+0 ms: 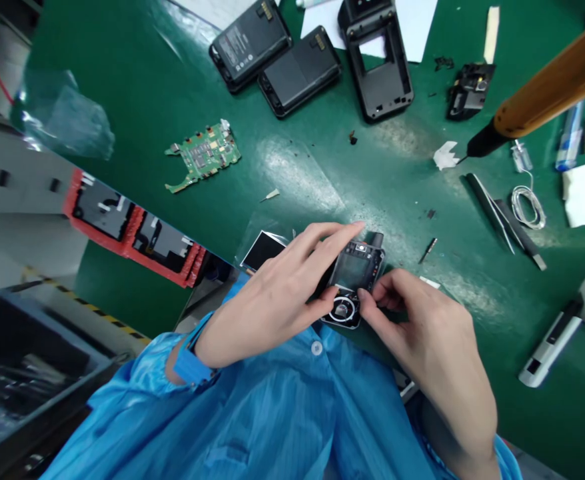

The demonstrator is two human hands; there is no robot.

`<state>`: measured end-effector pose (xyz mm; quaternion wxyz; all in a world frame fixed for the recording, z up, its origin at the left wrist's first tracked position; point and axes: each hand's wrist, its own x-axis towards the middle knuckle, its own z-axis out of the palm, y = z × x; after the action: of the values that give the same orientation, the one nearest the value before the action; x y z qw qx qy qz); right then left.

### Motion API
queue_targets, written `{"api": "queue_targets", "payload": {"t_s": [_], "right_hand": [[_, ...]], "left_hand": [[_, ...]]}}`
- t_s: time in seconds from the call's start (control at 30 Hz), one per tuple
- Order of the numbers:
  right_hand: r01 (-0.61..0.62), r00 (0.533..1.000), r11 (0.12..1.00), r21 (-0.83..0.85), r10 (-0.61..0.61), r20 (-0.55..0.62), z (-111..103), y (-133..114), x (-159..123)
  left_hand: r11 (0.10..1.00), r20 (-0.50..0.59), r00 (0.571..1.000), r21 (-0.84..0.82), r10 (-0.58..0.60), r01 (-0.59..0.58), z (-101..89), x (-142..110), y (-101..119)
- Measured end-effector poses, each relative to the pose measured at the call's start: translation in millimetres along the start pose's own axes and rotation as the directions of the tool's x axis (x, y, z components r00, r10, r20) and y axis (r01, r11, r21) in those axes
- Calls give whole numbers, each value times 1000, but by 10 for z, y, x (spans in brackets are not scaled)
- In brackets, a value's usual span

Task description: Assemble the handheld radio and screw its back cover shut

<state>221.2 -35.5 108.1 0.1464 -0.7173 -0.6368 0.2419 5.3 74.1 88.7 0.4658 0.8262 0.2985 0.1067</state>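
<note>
A small black handheld device [351, 272] with a screen and a round white ring on its front lies at the table's near edge, close to my body. My left hand [287, 273] grips it from the left, fingers along its upper side and thumb near the ring. At its lower right side, the thumb and forefinger of my right hand [417, 313] press against the casing; whether they pinch a small part is hidden. A loose display panel [262, 251] lies partly under my left hand.
Two black battery packs [300, 72] and an open black housing [385, 73] lie at the back. A green circuit board [205, 157] is to the left. An orange-handled screwdriver [537, 93] hangs at right above tweezers [492, 207] and coiled wire [528, 208]. Red foam tray [132, 230] stands left.
</note>
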Motion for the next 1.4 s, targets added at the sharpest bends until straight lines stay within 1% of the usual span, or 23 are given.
{"api": "queue_targets", "payload": {"t_s": [0.1,0.2,0.23,0.3,0.37,0.43,0.6,0.83,1.07,1.23,1.33,1.4], "right_hand": [[-11,1000,1000,-21,11,-22,-29,-28,-37],[-4,994,1000,20,7,-112,-91,-111,-119],[24,989,999,44,-18,-146,-110,-147,-153],[124,975,991,51,-112,-190,-124,-219,-219],[204,961,979,-15,-203,-189,-97,-283,-276],[225,958,968,-110,-240,-156,-36,-332,-314],[229,958,943,-242,-263,-118,107,-400,-320],[210,963,933,-291,-249,-103,130,-418,-276],[200,966,933,-299,-239,-98,149,-449,-286],[196,969,925,-327,-234,-82,143,-461,-279],[201,965,936,-287,-240,-106,102,-462,-312],[168,968,958,-233,-205,-144,68,-470,-354]], "left_hand": [[1000,10,1000,-5,6,-6,-4,7,-21],[1000,16,1000,-7,18,-18,-10,18,-29],[1000,18,1000,-10,23,-23,-12,22,-30],[999,19,999,-17,32,-32,-14,31,-35],[999,21,999,-23,34,-34,-13,37,-44],[999,20,999,-26,38,-37,-8,39,-57],[999,17,999,-17,47,-46,6,35,-81],[999,24,999,-6,42,-41,4,34,-64],[999,22,999,19,33,-33,0,47,-52],[999,21,999,1,33,-33,7,25,-63],[998,27,998,-11,56,-56,3,-11,-62],[997,39,996,-21,81,-80,-4,-36,-61]]}}
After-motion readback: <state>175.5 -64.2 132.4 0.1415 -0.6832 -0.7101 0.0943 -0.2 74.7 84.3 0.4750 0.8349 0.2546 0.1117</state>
